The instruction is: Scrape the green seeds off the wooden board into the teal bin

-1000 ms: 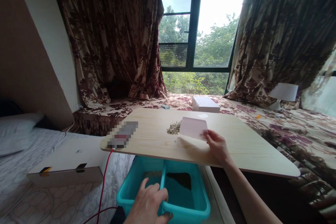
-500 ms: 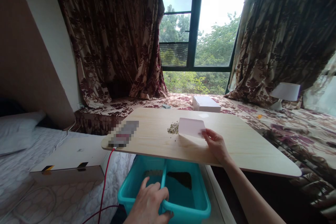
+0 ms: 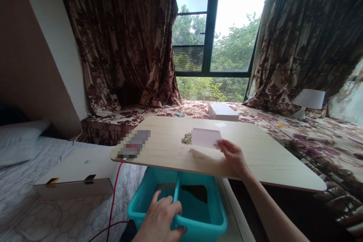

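My right hand [image 3: 233, 155] pinches the right end of a thin, pale pinkish rectangular plate [image 3: 206, 138] over the wooden tabletop. The plate's left edge meets a small heap of seed-like grains [image 3: 186, 138], and a few loose grains lie just in front. Below the table edge, my left hand [image 3: 163, 215] grips a turquoise two-compartment bin [image 3: 205, 230] at its divider and near rim, with the index finger stretched over the left compartment. Dark material [image 3: 197, 193] lies in the right compartment. Some small bits show in the left one, partly hidden by my fingers.
The light wooden table [image 3: 272, 162] bears a blurred-out device [image 3: 134, 144] with a red cable [image 3: 113, 196]. On the bed at left lies a white box [image 3: 78, 170]. Beyond the table are another white box [image 3: 223, 112] and a lamp [image 3: 309, 99] on the window ledge.
The plate in my right hand has shifted slightly left and sits lower against the grain heap. My left hand stays on the bin.
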A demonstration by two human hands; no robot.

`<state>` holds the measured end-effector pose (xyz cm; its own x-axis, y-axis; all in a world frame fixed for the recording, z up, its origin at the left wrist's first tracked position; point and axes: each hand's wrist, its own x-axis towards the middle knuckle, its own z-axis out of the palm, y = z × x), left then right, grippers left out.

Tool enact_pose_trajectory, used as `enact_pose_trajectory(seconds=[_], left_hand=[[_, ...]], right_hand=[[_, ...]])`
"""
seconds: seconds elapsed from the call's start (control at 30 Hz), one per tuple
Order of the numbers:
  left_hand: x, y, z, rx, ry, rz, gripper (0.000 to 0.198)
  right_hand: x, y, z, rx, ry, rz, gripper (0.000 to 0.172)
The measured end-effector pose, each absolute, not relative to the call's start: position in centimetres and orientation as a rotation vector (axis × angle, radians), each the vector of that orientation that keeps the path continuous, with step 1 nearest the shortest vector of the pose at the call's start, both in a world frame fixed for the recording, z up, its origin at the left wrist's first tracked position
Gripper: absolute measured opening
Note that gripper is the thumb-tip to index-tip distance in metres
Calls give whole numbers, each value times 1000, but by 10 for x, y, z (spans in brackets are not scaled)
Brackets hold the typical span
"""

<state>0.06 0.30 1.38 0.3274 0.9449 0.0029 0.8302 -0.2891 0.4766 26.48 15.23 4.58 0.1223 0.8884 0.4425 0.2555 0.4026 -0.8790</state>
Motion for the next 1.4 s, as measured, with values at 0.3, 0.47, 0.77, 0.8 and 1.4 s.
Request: enact_pose_trajectory(seconds=[0.3, 0.47, 0.77, 0.8, 1.4], left_hand=[[-12, 5, 19, 2143, 1600, 473, 14], [-20, 1, 29, 2083, 1578, 535, 12], [-30, 0, 39, 2072, 1632, 537, 10], [-31, 0, 39, 2076, 1637, 534, 10], [5, 5, 15, 2310, 1484, 461, 20]], right_hand=[[255, 139, 45, -1144, -1530, 685, 25], [256, 123, 42, -1171, -1602, 708, 23], [236, 144, 47, -1136, -1522, 668, 23], [233, 147, 48, -1149, -1528, 649, 22], [291, 143, 56, -1279, -1118, 557, 32]])
